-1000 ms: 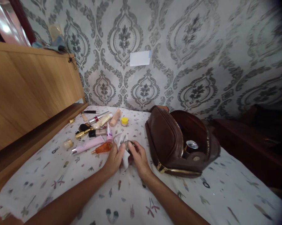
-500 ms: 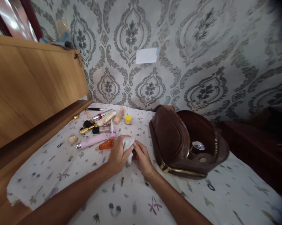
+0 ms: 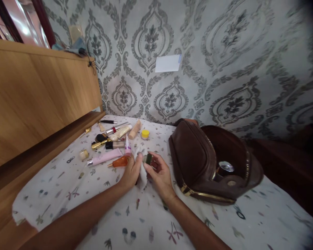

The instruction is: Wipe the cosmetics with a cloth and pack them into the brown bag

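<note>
In the middle of the head view my left hand (image 3: 131,173) is closed on a crumpled white cloth or wipe (image 3: 143,175). My right hand (image 3: 160,173) pinches a small item with a dark green part (image 3: 148,159) between thumb and fingers, right against the cloth; its kind I cannot tell. Just left of my left hand lies an orange bottle (image 3: 120,161) with a pointed tip. A pink tube (image 3: 105,157) and a smaller white-and-purple tube (image 3: 128,146) lie beyond it. To the right of my right hand stands an unzipped brown bag (image 3: 192,156).
Several cosmetics lie at the back left, among them a foundation bottle (image 3: 118,144), a beige tube (image 3: 134,129) and a yellow-lidded jar (image 3: 145,134). A round clear-topped item (image 3: 226,166) shows inside the bag. A wooden panel (image 3: 47,80) borders the left, a patterned wall (image 3: 135,52) the back.
My right hand has drawn slightly away from the cloth with its fingers raised, and the dark green part now shows between them. The whole view has shifted slightly.
</note>
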Tool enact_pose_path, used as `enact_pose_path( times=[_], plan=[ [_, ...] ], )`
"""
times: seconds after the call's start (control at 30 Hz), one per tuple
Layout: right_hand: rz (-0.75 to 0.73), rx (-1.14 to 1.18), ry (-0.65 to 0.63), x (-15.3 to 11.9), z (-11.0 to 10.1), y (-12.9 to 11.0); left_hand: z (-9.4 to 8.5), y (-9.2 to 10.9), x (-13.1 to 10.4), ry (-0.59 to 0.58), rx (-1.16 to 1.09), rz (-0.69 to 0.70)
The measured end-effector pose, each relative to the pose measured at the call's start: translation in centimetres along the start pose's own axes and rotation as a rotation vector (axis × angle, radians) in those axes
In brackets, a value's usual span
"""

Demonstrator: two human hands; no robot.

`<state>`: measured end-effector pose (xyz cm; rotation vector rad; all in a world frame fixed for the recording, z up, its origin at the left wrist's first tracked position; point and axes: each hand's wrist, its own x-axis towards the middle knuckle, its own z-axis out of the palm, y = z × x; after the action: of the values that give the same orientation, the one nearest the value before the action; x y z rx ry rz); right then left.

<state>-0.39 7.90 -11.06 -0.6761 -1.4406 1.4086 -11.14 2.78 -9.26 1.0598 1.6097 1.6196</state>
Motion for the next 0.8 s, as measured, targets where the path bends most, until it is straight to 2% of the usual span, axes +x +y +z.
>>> enact_pose_path(
  times=[0.1, 0.27, 0.57, 0.8],
  plan=[
    [-0.038, -0.034, 0.041, -0.14, 0.2, -0.21, 0.03, 0.09, 0.03, 0.036, -0.044, -0.102],
    [-0.072, -0.087, 0.058, -0.23, 0.27, -0.12, 0.03, -0.01, 0.28, -0.024, -0.048, -0.029],
    [-0.126, -0.218, 0.164, -0.27, 0.09, 0.31, -0.14, -0.46, 0.58, -0.044, 0.0, -0.051],
    [-0.122, -0.134, 0.144, -0.03, 0.16, 0.71, -0.3, 0.02, 0.57, -0.104, 0.07, -0.021]
  ],
)
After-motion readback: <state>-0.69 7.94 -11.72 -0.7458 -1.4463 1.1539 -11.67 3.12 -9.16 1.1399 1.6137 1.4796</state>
